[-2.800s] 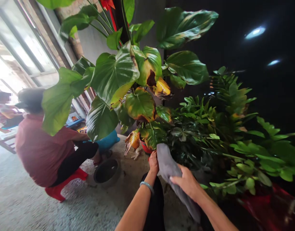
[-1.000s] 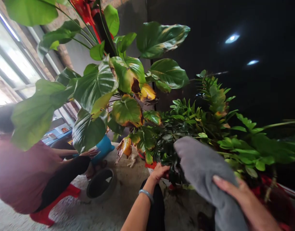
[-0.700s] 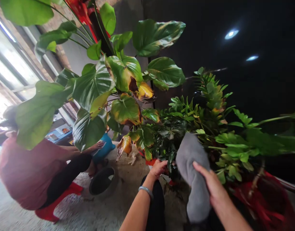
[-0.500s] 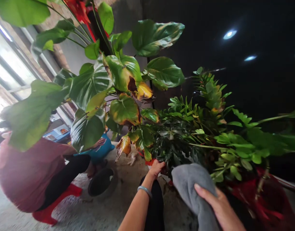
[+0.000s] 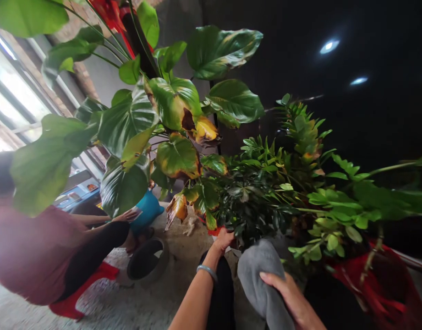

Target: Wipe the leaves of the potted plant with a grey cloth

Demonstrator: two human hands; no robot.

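Note:
My right hand (image 5: 289, 298) grips a grey cloth (image 5: 259, 279) low at the bottom centre, just under the dark small-leaved plant (image 5: 255, 201). My left hand (image 5: 224, 239), with a pale bangle on the wrist, reaches into the base of that plant beside a red pot (image 5: 215, 231); its fingers curl among the lower leaves, and what they hold is hidden. A big-leaved plant (image 5: 142, 119) with yellowing, brown-edged leaves towers at the left above both hands.
A person in a red shirt (image 5: 35, 252) crouches on a red stool (image 5: 76, 302) at the left, near a dark round basin (image 5: 147, 261) and a blue container (image 5: 147, 211). A feathery green plant in a red-wrapped pot (image 5: 379, 284) stands at the right. The floor is rough concrete.
My right hand has drawn the grey cloth down from leaf height to below the dark plant. My left hand stays at the plant's base. The view has shifted slightly.

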